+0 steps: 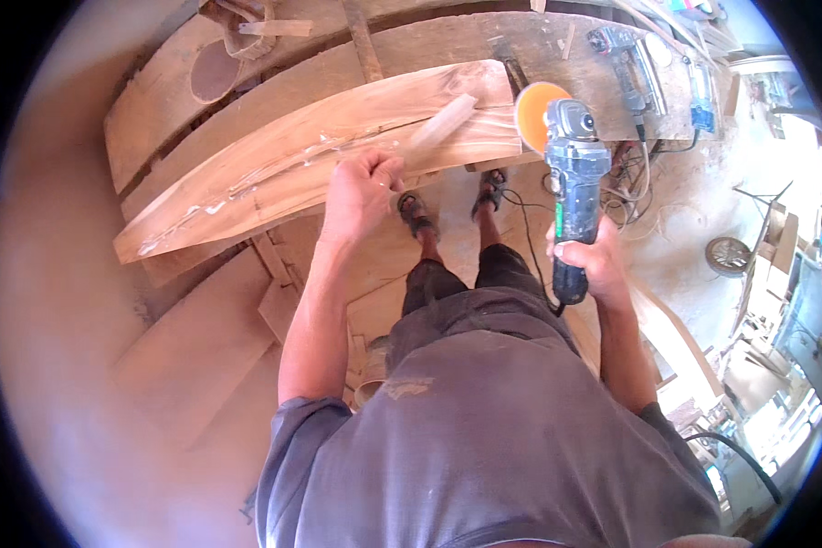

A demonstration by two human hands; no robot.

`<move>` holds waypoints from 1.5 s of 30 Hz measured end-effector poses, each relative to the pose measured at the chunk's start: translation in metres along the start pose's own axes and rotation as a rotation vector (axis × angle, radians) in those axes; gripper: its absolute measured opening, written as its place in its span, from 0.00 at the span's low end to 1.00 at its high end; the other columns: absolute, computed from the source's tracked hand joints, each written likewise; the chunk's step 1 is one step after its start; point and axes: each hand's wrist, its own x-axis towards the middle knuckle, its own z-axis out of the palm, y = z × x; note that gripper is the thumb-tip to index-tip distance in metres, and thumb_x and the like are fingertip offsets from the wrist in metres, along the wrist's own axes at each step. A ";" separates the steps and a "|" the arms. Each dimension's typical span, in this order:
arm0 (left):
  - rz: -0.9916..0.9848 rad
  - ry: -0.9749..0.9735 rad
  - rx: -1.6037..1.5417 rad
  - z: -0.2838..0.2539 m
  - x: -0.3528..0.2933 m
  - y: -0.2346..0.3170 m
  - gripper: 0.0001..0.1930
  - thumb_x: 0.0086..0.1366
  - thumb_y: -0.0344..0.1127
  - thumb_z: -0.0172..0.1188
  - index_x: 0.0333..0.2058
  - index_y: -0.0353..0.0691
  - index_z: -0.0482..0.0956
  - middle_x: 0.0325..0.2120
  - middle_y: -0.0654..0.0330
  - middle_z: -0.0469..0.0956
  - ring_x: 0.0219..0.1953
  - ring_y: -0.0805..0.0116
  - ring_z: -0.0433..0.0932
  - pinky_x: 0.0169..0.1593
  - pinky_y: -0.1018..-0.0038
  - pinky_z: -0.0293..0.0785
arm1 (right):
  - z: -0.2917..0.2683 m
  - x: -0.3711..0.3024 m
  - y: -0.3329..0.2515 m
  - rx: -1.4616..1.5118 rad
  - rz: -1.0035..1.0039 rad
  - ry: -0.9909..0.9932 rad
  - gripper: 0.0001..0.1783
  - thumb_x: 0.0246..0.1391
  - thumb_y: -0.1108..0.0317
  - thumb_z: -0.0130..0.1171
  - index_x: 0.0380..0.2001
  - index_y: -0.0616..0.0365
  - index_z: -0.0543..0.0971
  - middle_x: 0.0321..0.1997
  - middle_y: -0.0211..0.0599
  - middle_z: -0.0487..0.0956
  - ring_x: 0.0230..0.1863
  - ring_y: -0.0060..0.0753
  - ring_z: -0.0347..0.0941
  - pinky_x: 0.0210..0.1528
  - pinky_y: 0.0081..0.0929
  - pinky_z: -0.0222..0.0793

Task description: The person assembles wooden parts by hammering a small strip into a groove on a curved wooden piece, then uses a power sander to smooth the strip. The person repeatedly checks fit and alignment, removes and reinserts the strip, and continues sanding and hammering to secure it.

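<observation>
On the workbench (447, 41) ahead of us lies a long live-edge wooden slab (338, 146), running from near left to far right. Our left hand (363, 187) curls closed over its near edge at mid-length. Our right hand (594, 265) grips the angle grinder (571, 173), whose orange disc (537, 114) sits just beside the slab's right end.

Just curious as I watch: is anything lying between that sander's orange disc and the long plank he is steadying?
Nothing visible. The orange disc of the sander, held in the right hand, sits right at the plank's end. The left hand rests on the plank's near edge, well left of the disc.
</observation>
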 end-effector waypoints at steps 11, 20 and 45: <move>-0.053 -0.061 -0.147 0.022 0.001 -0.012 0.09 0.67 0.30 0.55 0.36 0.32 0.82 0.22 0.59 0.80 0.21 0.73 0.76 0.29 0.72 0.74 | 0.041 0.001 -0.003 -0.097 0.000 -0.166 0.26 0.37 0.68 0.67 0.44 0.62 0.75 0.34 0.34 0.79 0.33 0.26 0.77 0.39 0.27 0.72; -0.042 0.057 0.144 0.032 0.000 -0.006 0.14 0.57 0.30 0.60 0.42 0.37 0.85 0.30 0.39 0.81 0.38 0.42 0.83 0.44 0.58 0.78 | 0.059 0.007 0.004 -0.177 0.044 -0.222 0.29 0.35 0.68 0.67 0.47 0.61 0.76 0.36 0.29 0.75 0.39 0.25 0.71 0.45 0.25 0.68; -0.004 0.025 0.060 0.033 -0.003 -0.020 0.10 0.64 0.27 0.54 0.39 0.31 0.83 0.24 0.55 0.83 0.22 0.72 0.79 0.28 0.71 0.74 | 0.002 0.020 0.011 0.082 -0.093 0.009 0.21 0.36 0.72 0.66 0.38 0.64 0.76 0.31 0.40 0.81 0.27 0.32 0.79 0.34 0.31 0.78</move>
